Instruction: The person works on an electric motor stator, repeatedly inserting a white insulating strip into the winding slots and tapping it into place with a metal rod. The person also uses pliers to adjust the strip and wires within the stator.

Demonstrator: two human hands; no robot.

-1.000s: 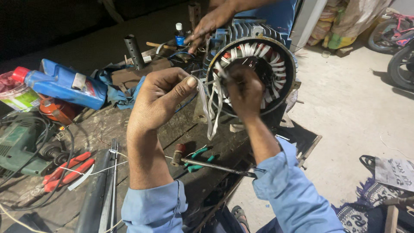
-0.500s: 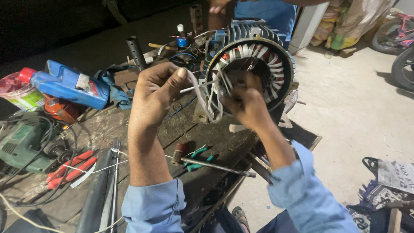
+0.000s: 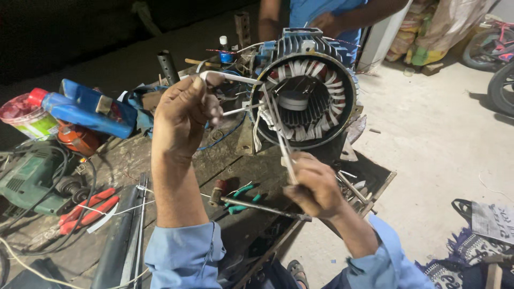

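A cluttered wooden surface [image 3: 134, 160] in a dim workshop, with a concrete floor beyond its right edge. A motor stator [image 3: 305, 88] stands on end near the far edge. The left hand [image 3: 182, 115] is clenched on a white sleeve [image 3: 233, 78] looping from the windings; the right hand [image 3: 316, 184] grips white strips [image 3: 281, 136] drawn towards the near edge. Pulling evenly, in line with the slots, should spare the copper.

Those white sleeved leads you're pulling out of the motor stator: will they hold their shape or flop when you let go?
Probably springy, not limp: the white leads run nearly straight between the stator and the right hand. The one at the left hand keeps a smooth bend, suggesting some stiffness. They look thin and light, so likely easy to kink.
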